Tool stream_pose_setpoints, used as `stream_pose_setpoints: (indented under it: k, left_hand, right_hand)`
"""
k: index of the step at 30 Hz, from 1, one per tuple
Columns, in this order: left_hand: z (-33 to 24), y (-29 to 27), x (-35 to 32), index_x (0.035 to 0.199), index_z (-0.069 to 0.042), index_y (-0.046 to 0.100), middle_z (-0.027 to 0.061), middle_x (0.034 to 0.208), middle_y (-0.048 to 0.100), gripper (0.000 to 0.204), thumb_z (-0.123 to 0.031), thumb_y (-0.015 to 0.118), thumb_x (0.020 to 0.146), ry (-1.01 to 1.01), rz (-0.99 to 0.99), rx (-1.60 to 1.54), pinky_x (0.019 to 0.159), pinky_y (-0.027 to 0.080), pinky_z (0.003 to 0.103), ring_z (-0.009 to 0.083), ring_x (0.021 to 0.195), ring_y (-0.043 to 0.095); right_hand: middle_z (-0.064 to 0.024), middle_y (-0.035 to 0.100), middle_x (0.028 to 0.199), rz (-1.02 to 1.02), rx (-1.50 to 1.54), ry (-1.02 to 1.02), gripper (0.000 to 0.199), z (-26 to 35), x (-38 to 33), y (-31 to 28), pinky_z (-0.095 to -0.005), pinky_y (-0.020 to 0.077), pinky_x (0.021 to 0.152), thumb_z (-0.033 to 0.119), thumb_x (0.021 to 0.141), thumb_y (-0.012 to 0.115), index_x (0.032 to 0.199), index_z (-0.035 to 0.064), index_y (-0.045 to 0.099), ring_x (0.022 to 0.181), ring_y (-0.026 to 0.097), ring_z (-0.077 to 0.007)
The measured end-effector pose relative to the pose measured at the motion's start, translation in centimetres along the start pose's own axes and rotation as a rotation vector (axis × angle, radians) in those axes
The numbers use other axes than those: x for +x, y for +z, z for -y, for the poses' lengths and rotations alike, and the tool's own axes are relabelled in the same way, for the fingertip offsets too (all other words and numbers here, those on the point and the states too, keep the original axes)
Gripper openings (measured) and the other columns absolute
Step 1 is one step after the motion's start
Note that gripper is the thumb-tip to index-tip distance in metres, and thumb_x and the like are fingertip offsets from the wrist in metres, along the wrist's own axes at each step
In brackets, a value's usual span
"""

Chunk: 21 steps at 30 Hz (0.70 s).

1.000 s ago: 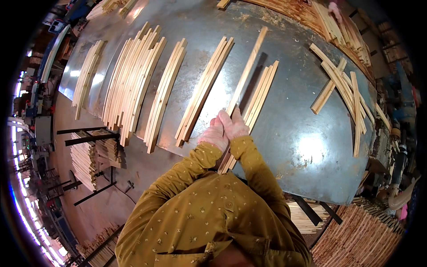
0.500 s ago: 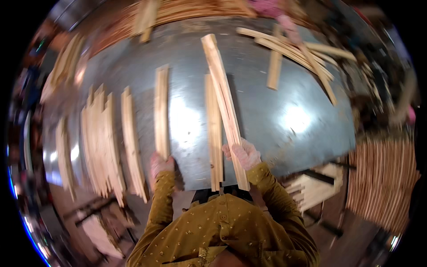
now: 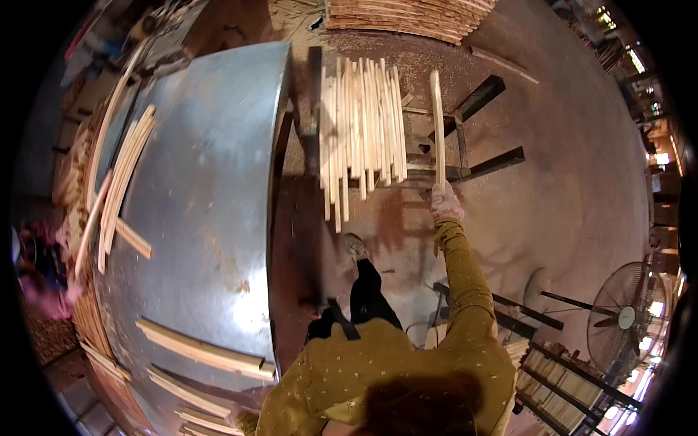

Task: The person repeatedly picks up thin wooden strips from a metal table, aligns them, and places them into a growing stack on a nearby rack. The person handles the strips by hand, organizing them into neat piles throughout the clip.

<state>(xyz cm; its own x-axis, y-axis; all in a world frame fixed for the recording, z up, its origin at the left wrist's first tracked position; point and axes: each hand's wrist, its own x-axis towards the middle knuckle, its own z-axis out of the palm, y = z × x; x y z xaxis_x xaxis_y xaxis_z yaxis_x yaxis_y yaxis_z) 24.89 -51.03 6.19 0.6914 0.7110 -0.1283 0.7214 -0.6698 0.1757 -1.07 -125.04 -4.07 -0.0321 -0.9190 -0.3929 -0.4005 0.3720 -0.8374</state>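
Presently, one long pale curved wooden strip [image 3: 438, 123] is held in the right hand [image 3: 446, 202], which wears a pale work glove and is closed round the strip's lower end; the strip reaches out over the dark metal rack [image 3: 480, 163], just beside and right of the stack of matching pale wooden strips [image 3: 361, 120] already lying side by side across that rack. Left hand: only a sliver shows by the lower rim near the sheet-metal tabletop [image 3: 211, 189], and whether it is spread or gripping cannot be told. Stock remaining on the tabletop: a loose bundle of thin strips [image 3: 120, 174] at its far left edge and several thicker pale wooden pieces [image 3: 203, 352] near its lower edge. Further stock: a layered pile of strips [image 3: 407, 14] on the floor at the top of the view; a standing fan [image 3: 625, 316] at lower right. Judged progress: well under way, with a good row on the rack, the held strip not yet laid, and a fair number of pieces left on the tabletop.
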Motion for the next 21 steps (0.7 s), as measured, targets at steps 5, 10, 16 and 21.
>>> stream_pose_setpoints:
  k: [5,10,16,21]
  left_hand:
    - [-4.6,0.0,-5.5,0.122,0.004,0.058,0.0198,0.109,0.065,0.054,-0.034,0.069,0.084,0.08,0.005,-0.046,0.09,0.051,0.043,0.0317,0.1,0.064]
    - [-8.3,0.4,-10.3,0.123,0.002,0.058,0.018,0.111,0.065,0.05,-0.031,0.067,0.086,0.123,0.081,-0.078,0.092,0.05,0.041,0.0297,0.102,0.064]
    - [-10.1,-0.2,-14.3,0.124,0.001,0.059,0.0159,0.114,0.064,0.045,-0.028,0.064,0.09,0.108,0.155,-0.129,0.095,0.049,0.038,0.0272,0.105,0.063]
    - [-5.0,-3.1,-15.7,0.125,0.0,0.059,0.0142,0.117,0.064,0.042,-0.026,0.062,0.092,0.032,0.184,-0.28,0.097,0.048,0.036,0.0252,0.107,0.063]
  right_hand:
    - [-0.0191,0.058,0.132,0.045,-0.682,0.082,0.054,-3.1,12.5,3.3,-0.0497,0.043,0.1,0.049,0.099,0.04,0.142,0.0175,0.046,0.12,0.055,-0.0389]
    - [-0.0182,0.046,0.148,0.184,-0.749,0.183,0.064,-4.0,22.3,9.4,-0.0482,0.038,0.11,0.056,0.1,0.032,0.152,0.0188,0.035,0.136,0.045,-0.0357]
    - [-0.0129,0.046,0.149,0.21,-0.575,0.098,0.064,-6.6,27.9,14.2,-0.0459,0.038,0.11,0.057,0.101,0.027,0.149,0.0166,0.04,0.136,0.046,-0.0343]
    - [-0.0119,0.048,0.145,0.23,-0.832,-0.076,0.059,-5.9,26.9,15.4,-0.0486,0.0402,0.104,0.053,0.101,0.033,0.146,0.0147,0.041,0.129,0.051,-0.0317]
